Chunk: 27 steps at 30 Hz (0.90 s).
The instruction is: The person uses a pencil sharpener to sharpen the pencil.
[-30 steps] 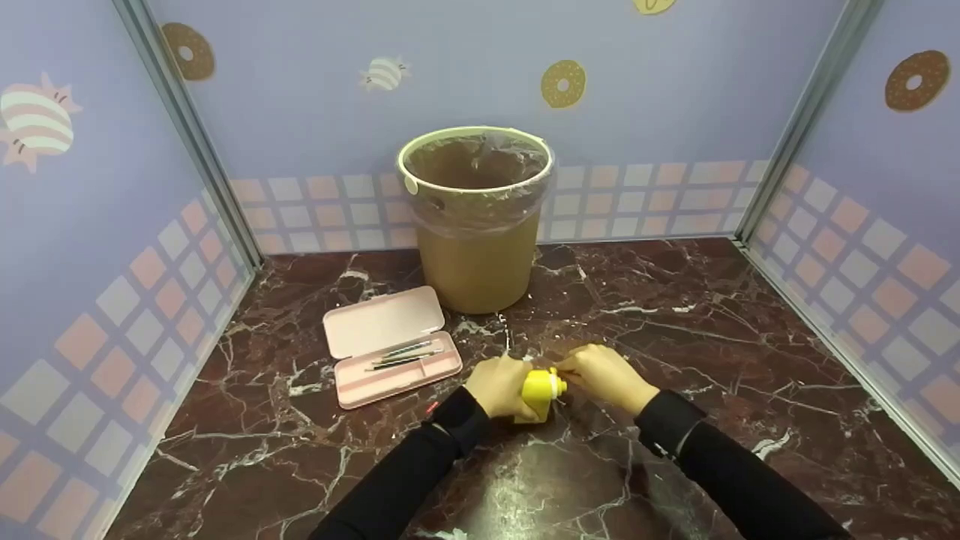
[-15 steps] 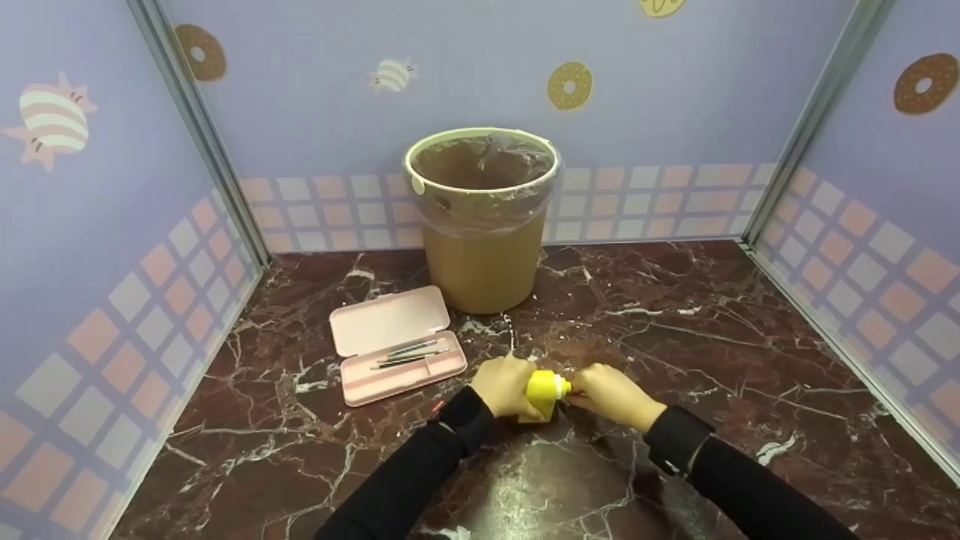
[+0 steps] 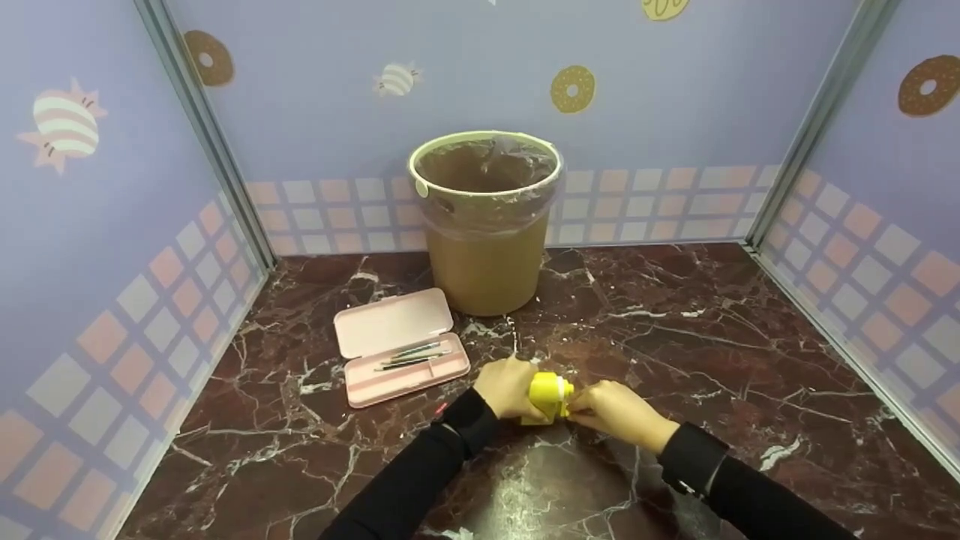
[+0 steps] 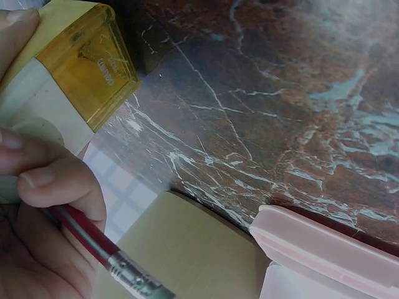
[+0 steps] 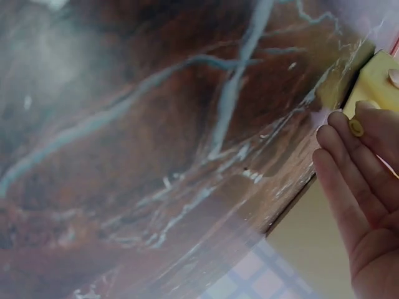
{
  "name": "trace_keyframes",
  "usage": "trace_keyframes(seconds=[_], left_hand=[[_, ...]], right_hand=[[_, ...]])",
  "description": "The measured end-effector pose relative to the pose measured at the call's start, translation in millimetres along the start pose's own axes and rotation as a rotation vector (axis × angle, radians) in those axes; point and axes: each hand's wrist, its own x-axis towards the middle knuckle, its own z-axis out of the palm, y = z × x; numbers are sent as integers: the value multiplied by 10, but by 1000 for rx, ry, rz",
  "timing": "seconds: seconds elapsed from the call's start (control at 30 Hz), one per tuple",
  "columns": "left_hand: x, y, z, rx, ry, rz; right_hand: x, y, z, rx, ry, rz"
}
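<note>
A yellow crank pencil sharpener (image 3: 544, 388) stands on the table, its amber see-through shavings drawer (image 4: 93, 68) facing the left wrist camera. My left hand (image 3: 508, 388) grips it from the left side. A red-and-black pencil (image 4: 87, 233) with a metal ferrule sticks out past the curled left fingers; its other end is hidden by the hand and sharpener. On the opposite side, my right hand (image 3: 616, 412) pinches the small yellow crank knob (image 5: 356, 128) between thumb and index finger, the other fingers extended. The crank points downward in the head view.
Left of the hands lies an open pink pencil case (image 3: 397, 386) with several pencils (image 3: 409, 355) inside. Behind it stands a brown trash bin (image 3: 486, 270) lined with a clear bag. Patterned panels enclose the marble table (image 3: 675, 352) at the back and sides.
The right hand has turned the crank, carrying the knob from the top of its circle down to the bottom. The left hand keeps its grip; the head view has shifted slightly.
</note>
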Motion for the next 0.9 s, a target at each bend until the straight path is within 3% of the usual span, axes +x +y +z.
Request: trace_keyframes(seconds=[0.4, 0.9], left_hand=[[17, -11, 14, 2, -14, -11], [2, 0, 8, -1, -7, -17]], right_hand=[[-27, -112, -63, -107, 37, -98], [-41, -183, -183, -136, 35, -134]])
